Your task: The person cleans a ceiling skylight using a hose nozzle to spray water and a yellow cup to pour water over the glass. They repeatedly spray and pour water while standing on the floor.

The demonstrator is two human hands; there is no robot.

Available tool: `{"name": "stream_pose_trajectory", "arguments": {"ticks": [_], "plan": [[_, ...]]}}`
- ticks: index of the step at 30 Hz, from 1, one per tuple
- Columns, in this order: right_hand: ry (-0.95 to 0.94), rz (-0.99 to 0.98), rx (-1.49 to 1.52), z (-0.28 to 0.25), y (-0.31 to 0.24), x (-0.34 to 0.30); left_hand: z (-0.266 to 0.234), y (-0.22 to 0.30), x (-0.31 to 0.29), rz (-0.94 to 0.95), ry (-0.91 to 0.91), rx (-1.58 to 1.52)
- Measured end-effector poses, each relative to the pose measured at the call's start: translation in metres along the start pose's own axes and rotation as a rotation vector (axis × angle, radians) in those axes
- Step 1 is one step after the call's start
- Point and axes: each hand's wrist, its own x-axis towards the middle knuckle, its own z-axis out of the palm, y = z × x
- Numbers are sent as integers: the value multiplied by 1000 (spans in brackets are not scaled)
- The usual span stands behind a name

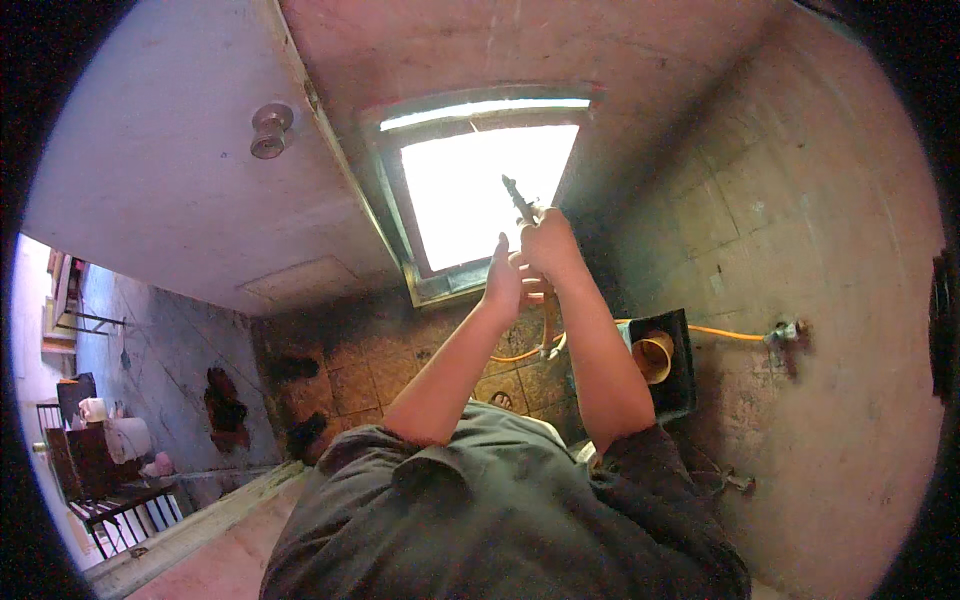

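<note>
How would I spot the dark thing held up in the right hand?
Find the big bright window. Against its glare, the right hand grips a slim object. Unlike the orange hose lower in the picture, it is dark, short and straight.

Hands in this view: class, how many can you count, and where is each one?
2. The right hand grips a dark slim object in front of the bright window; the left hand is just below and left of it. No others show.
</note>
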Motion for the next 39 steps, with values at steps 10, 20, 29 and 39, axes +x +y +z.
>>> {"name": "stream_pose_trajectory", "arguments": {"ticks": [10, 20, 29, 39], "plan": [[-352, 231, 508, 78, 18, 116, -63, 27, 52, -9, -233, 28], [-351, -39, 618, 139, 41, 184, -99, 66, 71, 15, -132, -13], [102, 179, 542, 83, 52, 158, -111, 82, 111, 24, 139, -55], [1188, 542, 1128, -254, 446, -81, -71, 86, 116, 161, 115, 56]]}}
